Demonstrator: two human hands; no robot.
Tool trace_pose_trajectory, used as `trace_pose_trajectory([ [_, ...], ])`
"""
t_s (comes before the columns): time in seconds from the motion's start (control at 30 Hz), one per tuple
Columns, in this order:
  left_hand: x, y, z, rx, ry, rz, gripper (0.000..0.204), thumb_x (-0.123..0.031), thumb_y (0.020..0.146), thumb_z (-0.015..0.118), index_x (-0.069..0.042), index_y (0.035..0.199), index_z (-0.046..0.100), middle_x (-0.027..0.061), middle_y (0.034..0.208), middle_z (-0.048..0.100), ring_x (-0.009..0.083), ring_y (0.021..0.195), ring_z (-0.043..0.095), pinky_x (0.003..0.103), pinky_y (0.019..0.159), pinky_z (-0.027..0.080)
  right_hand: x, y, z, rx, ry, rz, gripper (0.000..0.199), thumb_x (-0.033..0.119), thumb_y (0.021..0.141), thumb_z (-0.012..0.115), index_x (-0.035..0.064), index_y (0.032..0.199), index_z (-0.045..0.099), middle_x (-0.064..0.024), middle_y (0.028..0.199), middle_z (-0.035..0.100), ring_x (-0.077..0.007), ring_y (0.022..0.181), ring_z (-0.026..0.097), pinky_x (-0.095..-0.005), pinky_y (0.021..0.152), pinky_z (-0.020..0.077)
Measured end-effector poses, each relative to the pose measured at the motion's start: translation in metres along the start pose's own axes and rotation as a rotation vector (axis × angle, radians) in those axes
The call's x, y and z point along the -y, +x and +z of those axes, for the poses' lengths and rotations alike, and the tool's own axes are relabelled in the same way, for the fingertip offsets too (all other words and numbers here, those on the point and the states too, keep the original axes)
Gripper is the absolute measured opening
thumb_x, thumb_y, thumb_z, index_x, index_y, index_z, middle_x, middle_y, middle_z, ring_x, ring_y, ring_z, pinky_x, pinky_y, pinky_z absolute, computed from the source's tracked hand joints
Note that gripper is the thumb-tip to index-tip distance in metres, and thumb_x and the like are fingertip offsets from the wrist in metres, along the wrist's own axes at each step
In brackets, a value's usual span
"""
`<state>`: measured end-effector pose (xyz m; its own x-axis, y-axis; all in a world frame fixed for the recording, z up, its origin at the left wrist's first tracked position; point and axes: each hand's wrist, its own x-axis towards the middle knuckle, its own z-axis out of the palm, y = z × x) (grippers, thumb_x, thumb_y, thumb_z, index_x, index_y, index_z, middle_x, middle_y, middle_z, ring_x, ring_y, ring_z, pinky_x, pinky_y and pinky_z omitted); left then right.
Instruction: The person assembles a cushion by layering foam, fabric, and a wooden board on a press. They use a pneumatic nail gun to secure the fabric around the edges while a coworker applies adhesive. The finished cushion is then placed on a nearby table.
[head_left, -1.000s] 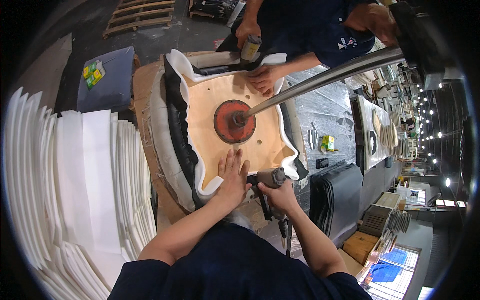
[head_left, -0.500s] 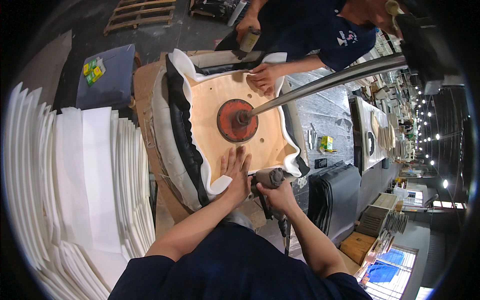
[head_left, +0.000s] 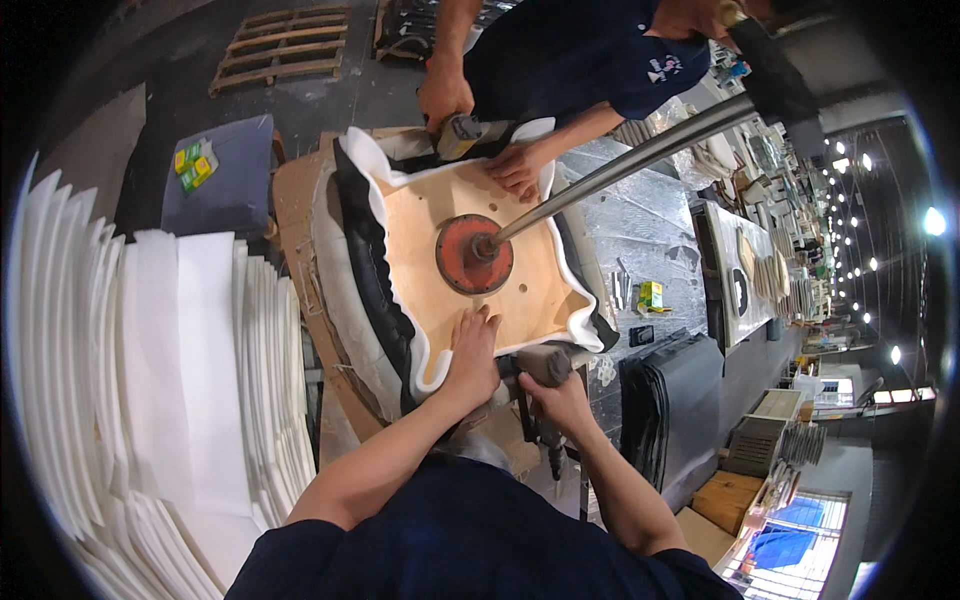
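Observation:
In front of me lies a square plywood panel (head_left: 420,225), edged with white padding (head_left: 367,160) and black covering material (head_left: 358,225). A round red plate (head_left: 455,270) at the end of a metal rod (head_left: 620,150) rests against its middle. My left hand (head_left: 472,362) lies flat at the near edge, fingers stretched over the wood and palm over the padding. Gripped in my right hand (head_left: 562,402) is a staple gun (head_left: 545,366), its head at the near edge, right of my left hand. What lies under its nose is hidden.
Across the panel, a co-worker's hand (head_left: 445,95) holds another staple gun (head_left: 460,137) at the far edge; their other hand (head_left: 516,170) presses there. White sheets (head_left: 200,340) stand stacked at left. Dark sheets (head_left: 690,390) and a yellow-green box (head_left: 650,295) are at right.
The co-worker's staple gun has come down to the panel's far edge, left of where it was. My left fingers have drawn closer together. My staple gun stays at the near edge.

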<state>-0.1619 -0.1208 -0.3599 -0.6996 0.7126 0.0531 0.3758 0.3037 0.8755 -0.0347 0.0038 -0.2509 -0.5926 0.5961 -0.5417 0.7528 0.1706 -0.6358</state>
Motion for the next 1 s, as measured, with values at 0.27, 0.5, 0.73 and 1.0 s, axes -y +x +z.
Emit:
trace_pose_trajectory([
  [0.27,-0.039,-0.054,-0.037,0.684,-0.143,0.082,0.057,-0.011,0.095,0.066,0.001,0.149,0.051,0.0274,0.154,0.05,0.0466,0.142,0.049,0.055,0.117,0.044,-0.106,-0.068,-0.005,-0.355,0.399,-0.014,0.041,0.021,0.092,0.089,-0.0017,0.122,0.074,-0.0061,0.099,0.077,-0.0164,0.082,0.072,-0.0346,0.076,0.0575],
  [0.5,-0.021,-0.047,-0.001,0.479,0.318,0.398,0.075,-0.022,0.095,0.075,-0.001,0.16,0.043,0.0286,0.167,0.035,0.0489,0.154,0.038,0.056,0.128,0.032,-0.18,-0.075,-0.028,-0.484,0.339,0.059,0.042,0.016,0.091,0.089,0.0019,0.128,0.075,-0.0067,0.104,0.077,-0.017,0.089,0.071,-0.0351,0.081,0.0566],
  [0.73,-0.041,-0.043,0.007,0.469,0.557,0.349,0.08,-0.026,0.091,0.078,-0.002,0.16,0.046,0.0247,0.168,0.04,0.0433,0.154,0.043,0.056,0.128,0.032,-0.266,0.015,-0.11,-0.527,0.631,0.25,0.035,0.013,0.082,0.093,0.0053,0.113,0.077,-0.0027,0.089,0.075,-0.0145,0.074,0.066,-0.0359,0.065,0.0531],
  [1.0,-0.054,-0.036,0.02,0.451,0.726,0.31,0.072,-0.031,0.09,0.078,-0.003,0.152,0.055,0.0259,0.164,0.048,0.0461,0.152,0.045,0.062,0.129,0.028,-0.385,0.198,-0.227,-0.413,0.482,0.44,0.033,0.009,0.075,0.097,-0.0001,0.103,0.082,-0.0076,0.092,0.079,-0.0169,0.076,0.071,-0.0384,0.071,0.0571],
])
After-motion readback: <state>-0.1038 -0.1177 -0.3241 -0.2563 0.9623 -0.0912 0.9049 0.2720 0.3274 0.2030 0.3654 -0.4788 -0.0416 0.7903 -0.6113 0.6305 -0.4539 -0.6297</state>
